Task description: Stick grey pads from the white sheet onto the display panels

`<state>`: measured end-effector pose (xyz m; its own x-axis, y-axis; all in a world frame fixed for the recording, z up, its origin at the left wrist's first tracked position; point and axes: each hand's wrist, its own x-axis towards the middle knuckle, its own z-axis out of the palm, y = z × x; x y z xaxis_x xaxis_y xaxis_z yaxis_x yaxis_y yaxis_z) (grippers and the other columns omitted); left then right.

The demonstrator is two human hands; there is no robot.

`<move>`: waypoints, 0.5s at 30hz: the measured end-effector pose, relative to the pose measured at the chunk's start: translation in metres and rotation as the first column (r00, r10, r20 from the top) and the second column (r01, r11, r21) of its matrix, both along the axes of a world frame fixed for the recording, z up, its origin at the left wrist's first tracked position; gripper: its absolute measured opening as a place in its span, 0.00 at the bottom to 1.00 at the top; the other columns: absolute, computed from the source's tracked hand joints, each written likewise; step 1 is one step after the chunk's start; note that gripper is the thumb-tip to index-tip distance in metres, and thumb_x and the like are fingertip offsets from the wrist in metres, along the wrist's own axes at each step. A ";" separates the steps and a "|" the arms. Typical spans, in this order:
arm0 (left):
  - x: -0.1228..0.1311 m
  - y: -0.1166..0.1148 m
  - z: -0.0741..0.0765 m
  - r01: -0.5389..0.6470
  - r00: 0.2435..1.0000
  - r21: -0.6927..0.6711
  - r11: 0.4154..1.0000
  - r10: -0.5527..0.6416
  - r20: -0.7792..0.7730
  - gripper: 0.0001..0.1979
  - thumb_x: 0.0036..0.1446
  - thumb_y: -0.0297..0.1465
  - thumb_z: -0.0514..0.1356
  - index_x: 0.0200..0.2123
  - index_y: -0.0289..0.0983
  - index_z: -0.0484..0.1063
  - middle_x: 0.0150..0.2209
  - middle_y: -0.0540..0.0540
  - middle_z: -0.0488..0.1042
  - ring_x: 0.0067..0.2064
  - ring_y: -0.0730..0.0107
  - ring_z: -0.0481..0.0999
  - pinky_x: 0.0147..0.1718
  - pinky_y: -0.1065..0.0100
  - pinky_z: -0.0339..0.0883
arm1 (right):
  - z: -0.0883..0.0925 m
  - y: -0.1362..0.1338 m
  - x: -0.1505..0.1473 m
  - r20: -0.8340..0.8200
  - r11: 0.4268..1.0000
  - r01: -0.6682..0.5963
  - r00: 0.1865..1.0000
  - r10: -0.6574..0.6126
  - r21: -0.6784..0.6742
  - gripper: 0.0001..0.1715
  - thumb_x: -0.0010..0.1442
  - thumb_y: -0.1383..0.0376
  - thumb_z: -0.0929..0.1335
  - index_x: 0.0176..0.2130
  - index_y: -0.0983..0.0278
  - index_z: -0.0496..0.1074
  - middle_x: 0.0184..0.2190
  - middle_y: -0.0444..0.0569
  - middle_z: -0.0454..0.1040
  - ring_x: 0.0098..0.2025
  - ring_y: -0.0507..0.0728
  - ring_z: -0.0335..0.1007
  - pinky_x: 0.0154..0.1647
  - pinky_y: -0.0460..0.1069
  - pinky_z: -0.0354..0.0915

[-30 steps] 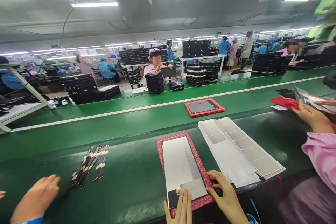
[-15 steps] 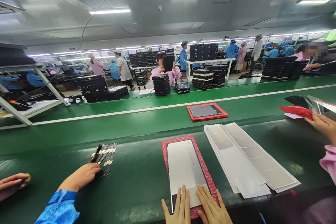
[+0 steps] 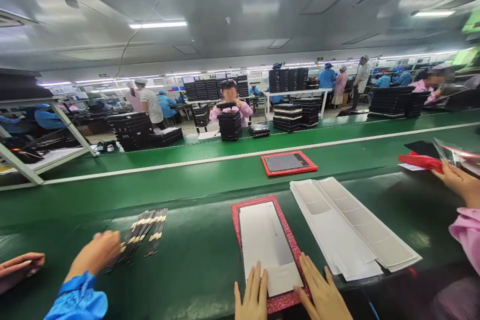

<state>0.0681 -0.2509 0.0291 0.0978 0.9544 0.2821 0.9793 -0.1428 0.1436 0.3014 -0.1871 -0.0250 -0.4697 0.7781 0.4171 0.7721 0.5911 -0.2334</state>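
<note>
The person's left hand point(image 3: 252, 292) and right hand point(image 3: 322, 287) make open, spread grips, pinching nothing: the left fingertips rest on the lower end of a white-faced display panel point(image 3: 262, 240), the right ones at its edge. The panel lies on a red speckled mat point(image 3: 237, 230) on the green desk point(image 3: 195, 220), just beside a stack of white sheets point(image 3: 337, 225). A co-worker's blue-sleeved hand point(image 3: 96, 252) is near a bundle of striped ribbon cables point(image 3: 144, 232). The panel's small print is too tiny to read.

Found speckled red on the mat point(image 3: 240, 240) and white on the sheet point(image 3: 258, 240) lying upon it. Noted dark green on the conveyor belt point(image 3: 75, 215), black-and-cream banding on the strips point(image 3: 144, 232), blue on one sleeve point(image 3: 77, 300), pink on another point(image 3: 468, 235).
</note>
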 end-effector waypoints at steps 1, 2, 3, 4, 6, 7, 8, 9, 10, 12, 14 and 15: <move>0.014 -0.002 -0.017 -0.086 0.996 -0.011 0.996 0.086 0.021 0.29 0.45 0.34 0.60 0.54 0.37 0.65 0.56 0.35 0.63 0.55 0.45 0.64 0.45 0.48 0.66 | 0.004 0.004 -0.002 -0.061 0.996 0.031 0.997 -0.037 -0.086 0.38 0.61 0.55 0.58 0.64 0.60 0.36 0.61 0.51 0.53 0.58 0.60 0.57 0.53 0.55 0.62; 0.021 -0.003 -0.033 -0.151 0.987 -0.013 0.989 0.151 0.059 0.33 0.43 0.34 0.62 0.55 0.34 0.63 0.57 0.33 0.59 0.57 0.43 0.61 0.46 0.49 0.65 | 0.009 0.010 -0.006 -0.128 0.983 0.062 0.988 -0.085 -0.172 0.36 0.62 0.56 0.58 0.63 0.63 0.40 0.61 0.53 0.53 0.59 0.60 0.56 0.53 0.53 0.62; 0.023 -0.004 -0.046 -0.181 0.975 -0.009 0.983 0.181 0.126 0.36 0.43 0.33 0.62 0.57 0.33 0.60 0.59 0.33 0.56 0.57 0.45 0.61 0.48 0.52 0.66 | 0.014 0.017 -0.010 -0.194 0.963 0.082 0.972 -0.134 -0.256 0.34 0.61 0.57 0.57 0.63 0.67 0.46 0.60 0.56 0.55 0.58 0.60 0.57 0.53 0.52 0.62; 0.020 -0.005 -0.057 -0.184 0.964 0.005 0.983 0.179 0.198 0.38 0.43 0.33 0.62 0.59 0.33 0.56 0.60 0.33 0.55 0.57 0.47 0.61 0.48 0.55 0.66 | 0.018 0.024 -0.015 -0.257 0.938 0.081 0.950 -0.175 -0.336 0.33 0.61 0.58 0.57 0.61 0.70 0.51 0.57 0.58 0.60 0.56 0.60 0.61 0.51 0.52 0.64; 0.008 -0.005 -0.070 -0.121 0.935 0.059 0.991 0.094 0.342 0.40 0.44 0.33 0.61 0.61 0.34 0.51 0.60 0.36 0.55 0.58 0.53 0.61 0.50 0.61 0.65 | 0.025 0.039 -0.025 -0.382 0.888 0.018 0.899 -0.216 -0.459 0.30 0.58 0.60 0.59 0.57 0.70 0.58 0.48 0.58 0.70 0.45 0.59 0.70 0.43 0.52 0.68; 0.002 -0.005 -0.074 -0.088 0.916 0.089 0.992 0.045 0.399 0.40 0.44 0.34 0.61 0.61 0.34 0.51 0.60 0.37 0.56 0.58 0.55 0.60 0.52 0.62 0.64 | 0.027 0.045 -0.030 -0.442 0.864 -0.037 0.869 -0.220 -0.502 0.29 0.56 0.61 0.60 0.56 0.68 0.59 0.45 0.56 0.72 0.39 0.57 0.72 0.37 0.51 0.70; -0.004 -0.004 -0.075 -0.072 0.893 0.111 0.991 0.015 0.450 0.38 0.45 0.35 0.60 0.60 0.34 0.52 0.59 0.38 0.58 0.59 0.55 0.60 0.54 0.63 0.62 | 0.028 0.050 -0.034 -0.499 0.842 -0.094 0.838 -0.221 -0.532 0.29 0.54 0.63 0.62 0.55 0.67 0.60 0.44 0.54 0.72 0.35 0.56 0.72 0.33 0.50 0.70; -0.008 -0.003 -0.074 -0.075 0.867 0.119 0.990 0.006 0.498 0.35 0.47 0.36 0.59 0.59 0.35 0.55 0.58 0.39 0.60 0.59 0.56 0.60 0.55 0.62 0.60 | 0.029 0.054 -0.038 -0.548 0.824 -0.146 0.807 -0.221 -0.547 0.28 0.52 0.64 0.62 0.54 0.65 0.61 0.44 0.53 0.72 0.33 0.55 0.71 0.29 0.48 0.69; -0.012 -0.001 -0.073 -0.095 0.836 0.109 0.990 0.020 0.548 0.31 0.49 0.38 0.57 0.57 0.36 0.59 0.57 0.40 0.63 0.58 0.56 0.61 0.56 0.61 0.59 | 0.029 0.056 -0.042 -0.587 0.811 -0.187 0.779 -0.222 -0.555 0.28 0.50 0.65 0.63 0.53 0.64 0.62 0.46 0.52 0.71 0.32 0.54 0.70 0.27 0.47 0.69; -0.022 0.003 -0.068 -0.171 0.744 0.035 0.985 0.105 0.660 0.23 0.54 0.39 0.50 0.52 0.38 0.66 0.52 0.42 0.70 0.55 0.59 0.66 0.55 0.62 0.60 | 0.030 0.056 -0.053 -0.632 0.783 -0.249 0.742 -0.224 -0.569 0.29 0.48 0.66 0.64 0.52 0.63 0.63 0.47 0.52 0.69 0.33 0.53 0.69 0.26 0.46 0.68; -0.038 0.004 -0.062 -0.250 0.627 -0.054 0.967 0.204 0.752 0.22 0.57 0.40 0.45 0.46 0.40 0.71 0.47 0.43 0.74 0.51 0.62 0.70 0.52 0.63 0.64 | 0.031 0.054 -0.070 -0.653 0.735 -0.316 0.724 -0.222 -0.600 0.31 0.46 0.68 0.64 0.52 0.63 0.62 0.47 0.52 0.68 0.33 0.53 0.69 0.28 0.46 0.67; -0.050 0.004 -0.059 -0.284 0.573 -0.082 0.955 0.238 0.784 0.22 0.56 0.41 0.44 0.44 0.40 0.72 0.45 0.43 0.75 0.51 0.62 0.71 0.52 0.63 0.64 | 0.032 0.053 -0.081 -0.665 0.701 -0.358 0.714 -0.221 -0.617 0.33 0.45 0.68 0.64 0.53 0.63 0.61 0.48 0.53 0.68 0.33 0.53 0.70 0.30 0.47 0.67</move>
<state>0.0185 -0.2474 -0.0303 -0.4319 0.8855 0.1715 0.4914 0.0715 0.8680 0.2205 -0.1343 0.0072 -0.3626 0.9319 0.0081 0.1987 0.0858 -0.9763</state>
